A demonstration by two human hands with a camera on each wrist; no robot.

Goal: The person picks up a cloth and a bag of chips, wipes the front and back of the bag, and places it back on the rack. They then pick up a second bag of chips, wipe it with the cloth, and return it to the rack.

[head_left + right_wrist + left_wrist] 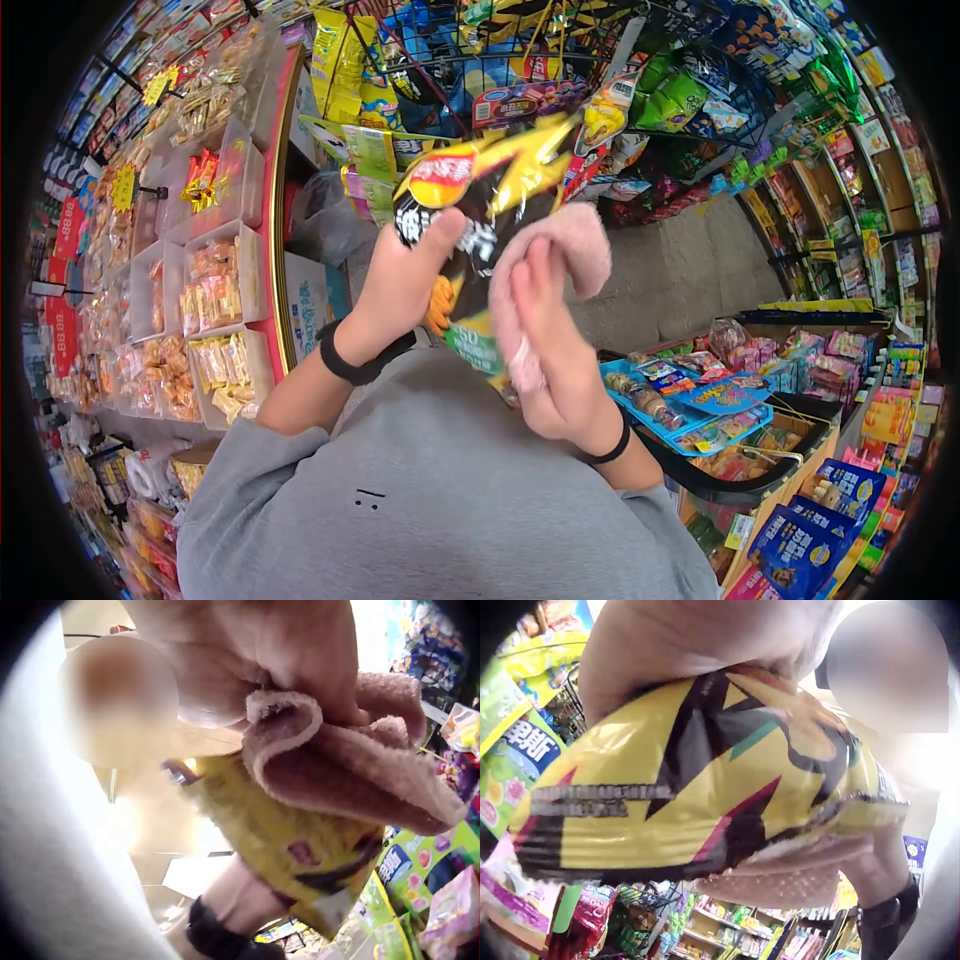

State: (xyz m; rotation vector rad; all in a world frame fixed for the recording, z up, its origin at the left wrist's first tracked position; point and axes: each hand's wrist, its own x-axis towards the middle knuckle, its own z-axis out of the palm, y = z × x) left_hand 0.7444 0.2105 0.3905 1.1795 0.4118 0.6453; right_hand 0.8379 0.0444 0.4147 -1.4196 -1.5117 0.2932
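In the head view, a shiny black and yellow snack bag point(505, 190) is held up in front of the chest, tilted. My left hand point(398, 280) grips it by its left side, thumb lying across the printed front. My right hand point(560, 350) holds a fluffy pink cloth point(588, 240) against the bag's right side, the cloth folded around the fingers. The left wrist view shows the crimped edge of the bag point(705, 780) close up. In the right wrist view, the cloth point(337, 772) hangs from the hand in a loose fold and overlaps the bag point(300, 847).
Wire baskets with many snack bags point(670, 95) stand ahead. Clear bins of small wrapped snacks point(215, 285) line the left. At right, a black-rimmed basket point(720, 485) sits near a blue tray point(690, 420) of packaged goods. Grey floor point(670, 270) shows between the displays.
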